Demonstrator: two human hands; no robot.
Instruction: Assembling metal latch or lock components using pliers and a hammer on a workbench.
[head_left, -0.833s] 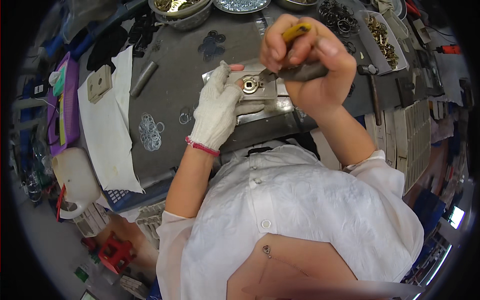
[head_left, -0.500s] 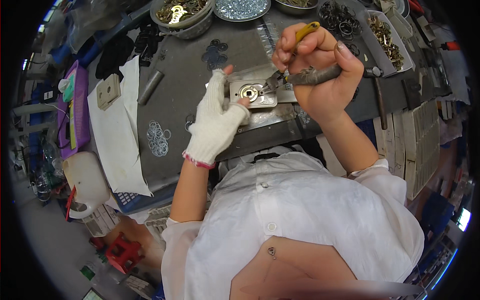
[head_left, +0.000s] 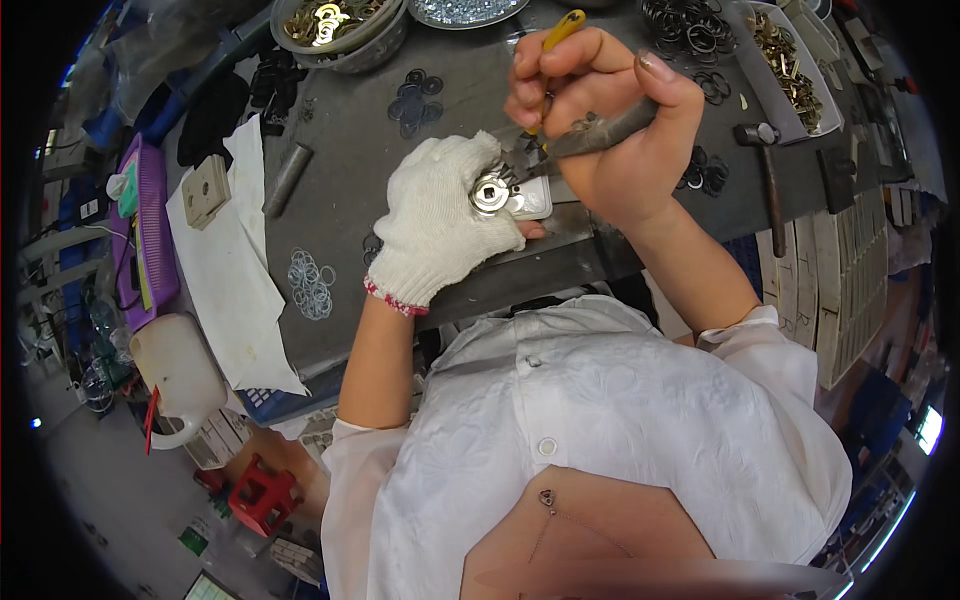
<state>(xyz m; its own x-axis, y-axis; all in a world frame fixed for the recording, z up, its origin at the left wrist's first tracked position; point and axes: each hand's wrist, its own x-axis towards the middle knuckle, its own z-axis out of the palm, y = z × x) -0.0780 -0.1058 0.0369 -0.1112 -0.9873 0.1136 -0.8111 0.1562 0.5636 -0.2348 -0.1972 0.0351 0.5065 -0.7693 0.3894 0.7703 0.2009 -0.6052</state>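
My left hand (head_left: 425, 220), in a white knitted glove, is wrapped over the left part of a silver rectangular metal plate (head_left: 537, 198), its thumb along the near edge. A shiny round metal piece (head_left: 490, 195) with a square hole shows on the plate beside the glove. My bare right hand (head_left: 640, 155) grips pliers (head_left: 608, 133), one handle yellow and the other wrapped in grey. The jaws point down-left at the plate, close to the round piece; whether they touch it I cannot tell.
A hammer (head_left: 768, 185) lies at the right, below a white box (head_left: 828, 118) of brass-coloured parts. Black rings (head_left: 412, 103) and silver rings (head_left: 311, 285) lie on the dark table. Left are a metal rod (head_left: 288, 180), white paper (head_left: 235, 300) and a purple basket (head_left: 160, 240).
My left hand has closed further over the plate, covering its left part. My right hand, with the pliers, has shifted slightly left, and the handles have tilted. The whole view has shifted a little.
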